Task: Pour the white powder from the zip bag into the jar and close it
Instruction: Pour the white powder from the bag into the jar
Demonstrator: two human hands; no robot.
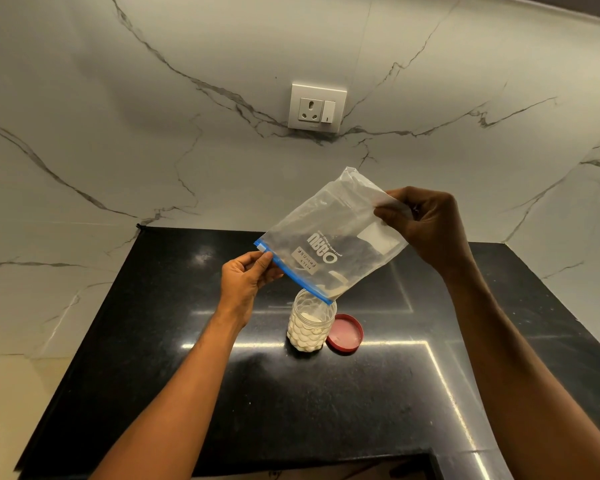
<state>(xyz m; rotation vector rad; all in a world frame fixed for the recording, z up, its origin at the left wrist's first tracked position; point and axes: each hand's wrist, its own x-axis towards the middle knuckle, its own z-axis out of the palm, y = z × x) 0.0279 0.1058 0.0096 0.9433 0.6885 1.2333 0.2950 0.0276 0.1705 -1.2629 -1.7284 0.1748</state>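
A clear zip bag (pixel 333 233) with a blue zip strip hangs upside down and tilted over the jar. My left hand (pixel 245 278) pinches the zip end at its upper left corner. My right hand (pixel 426 225) grips the bag's bottom edge, raised higher. The low corner of the zip strip sits just above the mouth of the clear plastic jar (pixel 310 323), which stands upright on the black counter (pixel 187 375) and holds white powder. The bag looks nearly empty. A red lid (pixel 345 332) lies flat on the counter, touching the jar's right side.
A marble wall rises behind the counter with a white socket and switch plate (pixel 317 107) above the bag. The counter's front edge has a cut-out at the bottom of the view. Marble walls close in on both sides.
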